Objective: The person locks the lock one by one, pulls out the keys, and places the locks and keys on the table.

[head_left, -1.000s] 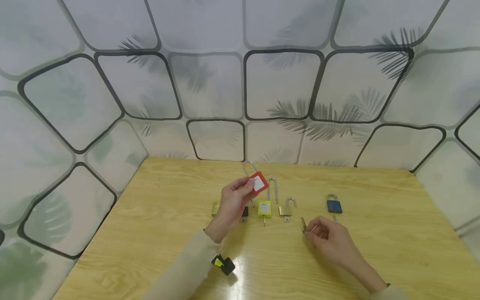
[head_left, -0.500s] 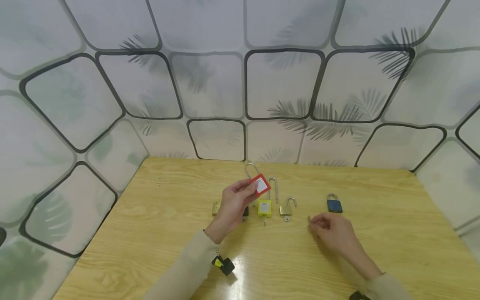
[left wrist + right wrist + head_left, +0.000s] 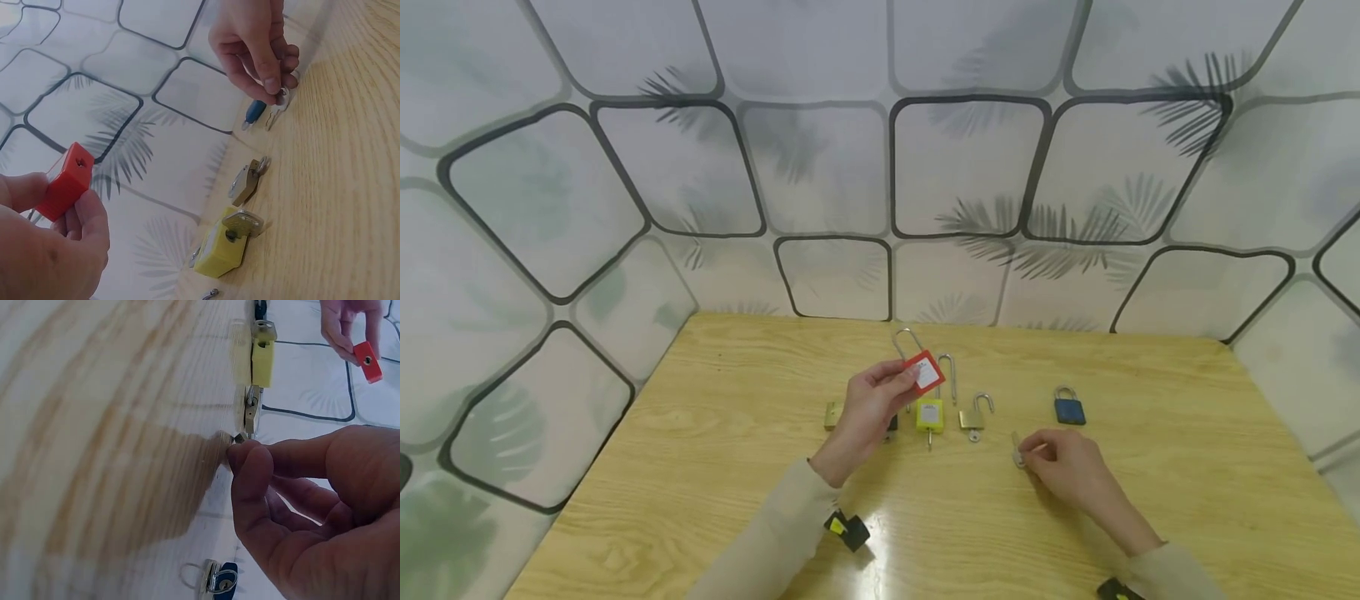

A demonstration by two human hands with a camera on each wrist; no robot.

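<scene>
In the head view my left hand [image 3: 867, 410] holds a red padlock [image 3: 927, 372] up above the table, thumb on its white label, long shackle pointing away. Its keyhole faces out in the left wrist view, with no key in it. My right hand [image 3: 1067, 462] pinches a small silver key [image 3: 279, 107] between thumb and fingers, low over the wood. Left of that hand lie a brass padlock [image 3: 971, 421] with its shackle swung out and a yellow padlock [image 3: 929, 416] with a key in its base. Beyond the hand is a blue padlock [image 3: 1069, 408].
Another brass padlock [image 3: 832, 416] lies at the left end of the row, and a dark padlock [image 3: 892, 422] is mostly hidden behind my left hand. A patterned cloth wall [image 3: 962, 175] rises behind the wooden table [image 3: 722, 500].
My right hand has drawn slightly to the right, and the key in its fingers has turned. The red padlock has shifted a little to the right and nearer with my left hand.
</scene>
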